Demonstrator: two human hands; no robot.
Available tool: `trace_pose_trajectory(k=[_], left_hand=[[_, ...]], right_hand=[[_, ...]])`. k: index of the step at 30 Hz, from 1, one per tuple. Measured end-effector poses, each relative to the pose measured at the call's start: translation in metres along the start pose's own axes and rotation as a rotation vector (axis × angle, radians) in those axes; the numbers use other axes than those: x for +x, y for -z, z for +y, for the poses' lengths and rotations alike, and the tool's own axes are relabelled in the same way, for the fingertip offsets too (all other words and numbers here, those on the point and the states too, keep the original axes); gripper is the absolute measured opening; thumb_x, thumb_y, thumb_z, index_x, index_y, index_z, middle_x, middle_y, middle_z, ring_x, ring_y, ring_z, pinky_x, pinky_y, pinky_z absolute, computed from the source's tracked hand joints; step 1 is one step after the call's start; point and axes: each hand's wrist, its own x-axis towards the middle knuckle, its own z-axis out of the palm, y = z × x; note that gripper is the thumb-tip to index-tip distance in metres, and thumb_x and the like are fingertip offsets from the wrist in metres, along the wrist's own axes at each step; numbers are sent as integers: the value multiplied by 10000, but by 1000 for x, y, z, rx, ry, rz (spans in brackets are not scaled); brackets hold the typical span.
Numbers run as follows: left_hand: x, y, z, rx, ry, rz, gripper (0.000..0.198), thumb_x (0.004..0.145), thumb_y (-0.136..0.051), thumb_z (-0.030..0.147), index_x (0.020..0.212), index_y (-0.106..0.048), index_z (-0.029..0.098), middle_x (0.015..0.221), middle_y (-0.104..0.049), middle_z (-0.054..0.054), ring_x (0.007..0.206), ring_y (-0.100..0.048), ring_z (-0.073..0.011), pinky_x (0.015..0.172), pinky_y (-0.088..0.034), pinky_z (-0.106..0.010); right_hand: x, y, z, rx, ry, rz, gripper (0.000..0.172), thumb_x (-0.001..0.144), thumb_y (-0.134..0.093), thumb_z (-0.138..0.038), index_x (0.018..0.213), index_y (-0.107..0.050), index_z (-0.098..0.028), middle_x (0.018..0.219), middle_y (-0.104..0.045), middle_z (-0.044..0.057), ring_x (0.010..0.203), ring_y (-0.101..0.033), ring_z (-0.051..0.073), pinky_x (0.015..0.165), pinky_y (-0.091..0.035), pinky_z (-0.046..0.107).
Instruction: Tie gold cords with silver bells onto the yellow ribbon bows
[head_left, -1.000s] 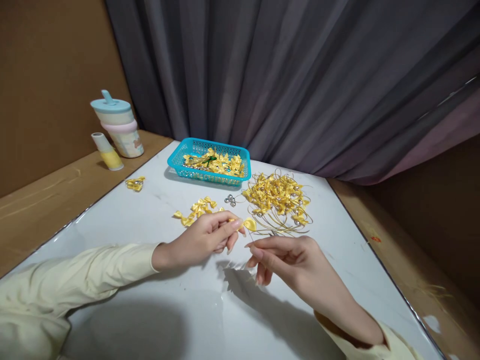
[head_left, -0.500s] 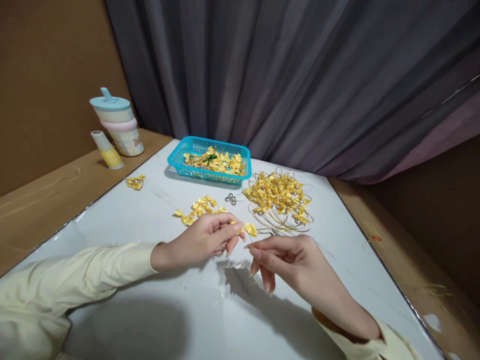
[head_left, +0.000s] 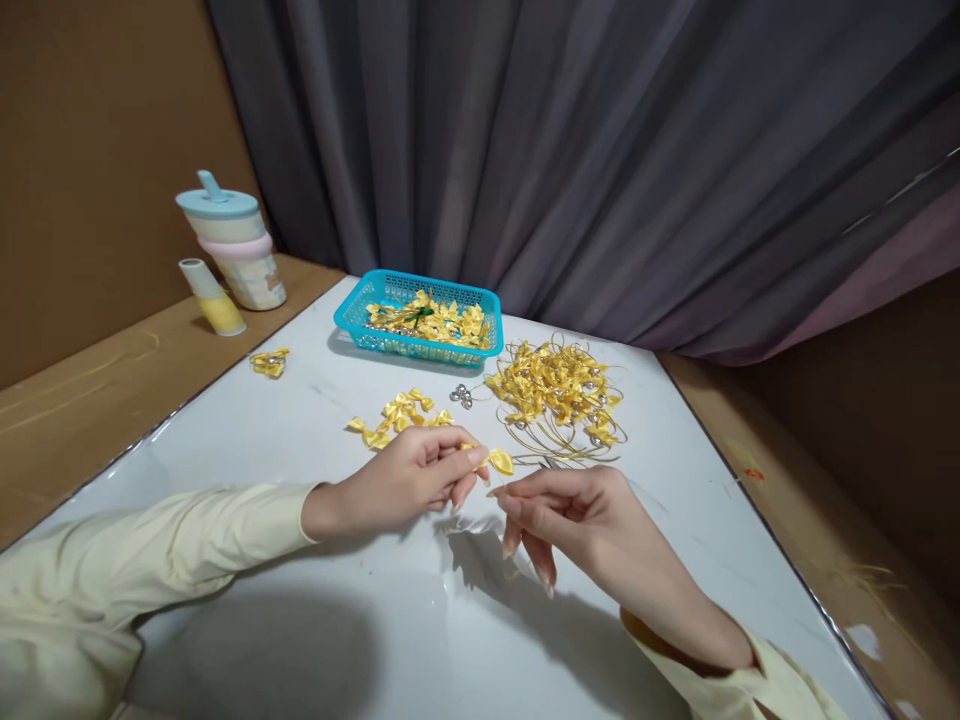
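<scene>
My left hand [head_left: 420, 475] pinches a yellow ribbon bow [head_left: 500, 461], whose right loop sticks out past the fingertips. Just right of it, my right hand [head_left: 562, 520] has its thumb and index finger pressed together; what they hold, if anything, is too small to tell. Loose yellow bows [head_left: 405, 412] lie behind my left hand. Several silver beads [head_left: 462, 396] sit beside them. Farther right is a heap of yellow bows with bells and gold cords [head_left: 555, 385]. A dark metal tip [head_left: 550, 463] shows behind my right hand.
A blue basket [head_left: 360, 337] holding yellow bows stands at the back of the white table [head_left: 300, 640]. One small bow piece [head_left: 270, 362] lies at the left. A lidded cup [head_left: 247, 270] and a white-and-yellow tube [head_left: 214, 300] stand beyond the left edge.
The lower fingers of my right hand have spread slightly downward and to the right. My left hand and the bow are almost unmoved.
</scene>
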Motion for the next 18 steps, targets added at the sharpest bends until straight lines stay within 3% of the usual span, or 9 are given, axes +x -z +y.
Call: trace_pose_trajectory(k=[9, 18], left_hand=[[1, -1, 1, -30, 13, -4, 350, 897, -440, 346, 611, -456, 145, 523, -459, 57, 419, -318, -33, 421, -260, -179], [-1, 2, -1, 160, -58, -26, 295, 908, -432, 293, 656, -489, 150, 559, -486, 53, 477, -400, -52, 481, -332, -181]], right_hand=[[0, 1, 0, 1, -7, -8, 286, 793, -590, -373, 683, -654, -117, 578, -653, 46, 355, -476, 60, 398, -377, 188], [-1, 0, -2, -5, -51, -39, 320, 805, -566, -377, 617, -609, -122, 546, -629, 44, 348, -480, 61, 408, -365, 181]])
